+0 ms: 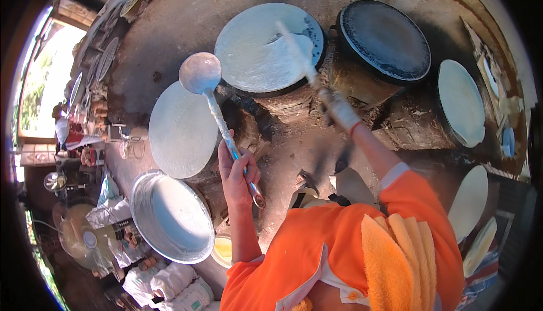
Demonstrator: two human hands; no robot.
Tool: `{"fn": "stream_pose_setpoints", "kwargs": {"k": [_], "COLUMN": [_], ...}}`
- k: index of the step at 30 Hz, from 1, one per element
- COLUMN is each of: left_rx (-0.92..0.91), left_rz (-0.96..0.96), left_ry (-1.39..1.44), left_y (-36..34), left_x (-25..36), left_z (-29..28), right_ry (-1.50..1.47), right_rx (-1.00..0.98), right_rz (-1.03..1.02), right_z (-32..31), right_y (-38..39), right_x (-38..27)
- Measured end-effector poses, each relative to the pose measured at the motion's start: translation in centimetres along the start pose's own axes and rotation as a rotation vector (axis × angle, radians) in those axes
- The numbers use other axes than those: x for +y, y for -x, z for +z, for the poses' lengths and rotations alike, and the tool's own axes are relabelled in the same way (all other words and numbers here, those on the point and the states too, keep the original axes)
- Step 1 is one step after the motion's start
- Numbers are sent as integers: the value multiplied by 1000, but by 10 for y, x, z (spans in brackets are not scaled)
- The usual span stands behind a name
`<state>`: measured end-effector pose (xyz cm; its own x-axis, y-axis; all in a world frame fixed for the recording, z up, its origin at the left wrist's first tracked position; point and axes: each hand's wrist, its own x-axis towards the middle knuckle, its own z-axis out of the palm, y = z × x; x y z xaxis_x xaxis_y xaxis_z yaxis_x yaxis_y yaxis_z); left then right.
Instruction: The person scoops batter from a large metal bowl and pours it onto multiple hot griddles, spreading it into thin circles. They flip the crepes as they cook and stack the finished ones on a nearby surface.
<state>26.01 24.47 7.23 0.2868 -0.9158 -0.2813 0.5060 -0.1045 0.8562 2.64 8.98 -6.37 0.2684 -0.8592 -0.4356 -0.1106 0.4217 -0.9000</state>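
Hands [238,176] well apart; ladle [219,116] left, scraper [306,66] crossing griddle [318,37] edge.

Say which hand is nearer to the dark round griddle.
Right. The right hand is below and left of the dark round griddle; the left hand, holding the ladle, is farther off, to the lower left.

Hands: 2 by my count, left hand [240,175] plus right hand [340,110]
Ladle [201,74]: just 1
Stick [298,52]: 1, blurry though
Tub [145,195]: 1 big one
Towel [399,260]: 1, far as I can tell
Griddles [384,39]: 3 I'd swear to
Pale rounds [184,130]: 5 up close, far-left clutter beats me tbh
Bags [172,280]: too jumbled to count
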Motion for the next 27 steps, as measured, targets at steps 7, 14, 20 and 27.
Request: {"fn": "stream_pose_setpoints", "kwargs": {"k": [7, 14, 20, 27], "left_rx": [-1, 7, 19, -102], "left_rz": [-26, -99, -181, -239], "left_ry": [-169, -109, -100, -92], "left_y": [-11, -34, -55, -79], "left_x": [-5, -22, -25, -12], "left_z": [26, 64, 93, 82], "right_ry": [236, 252, 779, 1154], "right_rx": [50, -201, 140, 458], "right_rz": [-304, 51, -150, -276], "right_z": [-66, -77, -85, -45], "right_y": [-28, -10, -65, -165], "right_x": [133, 12, -7, -73]}}
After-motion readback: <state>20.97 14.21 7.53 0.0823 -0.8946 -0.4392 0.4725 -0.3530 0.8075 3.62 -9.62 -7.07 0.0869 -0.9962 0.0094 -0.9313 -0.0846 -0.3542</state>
